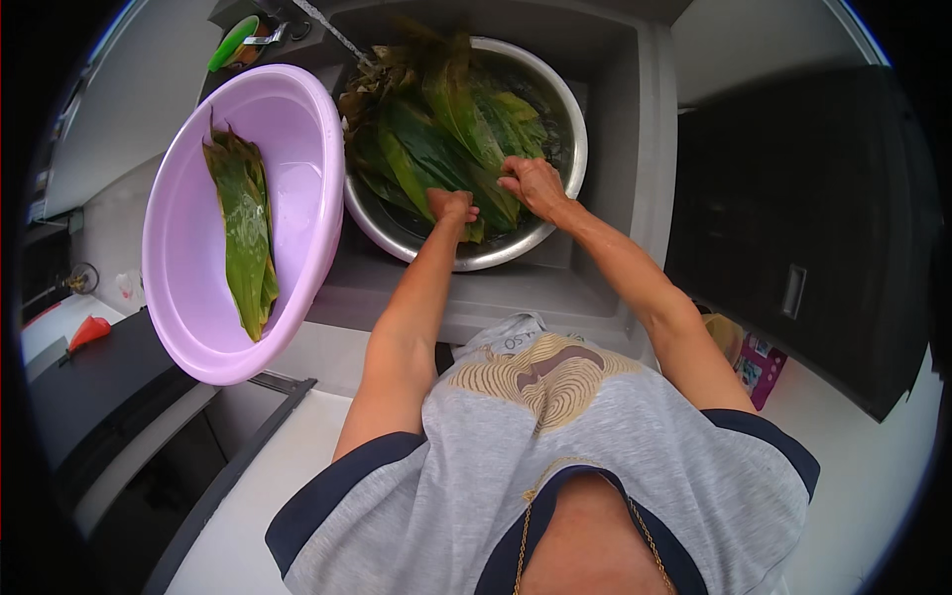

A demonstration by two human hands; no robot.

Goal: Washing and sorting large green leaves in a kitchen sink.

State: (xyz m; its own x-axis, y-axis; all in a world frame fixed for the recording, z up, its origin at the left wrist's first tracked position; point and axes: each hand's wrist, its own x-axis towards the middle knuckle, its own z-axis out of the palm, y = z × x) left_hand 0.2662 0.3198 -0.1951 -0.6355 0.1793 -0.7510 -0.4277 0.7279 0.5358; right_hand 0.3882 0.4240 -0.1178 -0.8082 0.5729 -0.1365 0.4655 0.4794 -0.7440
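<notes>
A round metal basin (pixel 576 141) stands in the grey sink, holding water and a thick bundle of long green leaves (pixel 428 141) with brownish ends at the upper left. My left hand (pixel 451 204) is at the near ends of the leaves, its fingers curled on a leaf. To the right, my right hand (pixel 534 186) has its fingers closed on the edge of a leaf. Water runs from the faucet over the upper left of the bundle. In a tilted pink plastic basin (pixel 301 190), left of the metal one, lies a smaller bundle of wet leaves (pixel 245 230).
The deep grey sink (pixel 654 149) surrounds the metal basin. A faucet handle (pixel 265 37) and a green bowl (pixel 234 43) are at the back left. A dark appliance or cabinet panel (pixel 796 223) stands to the right. A red object (pixel 89 332) lies on the far-left counter.
</notes>
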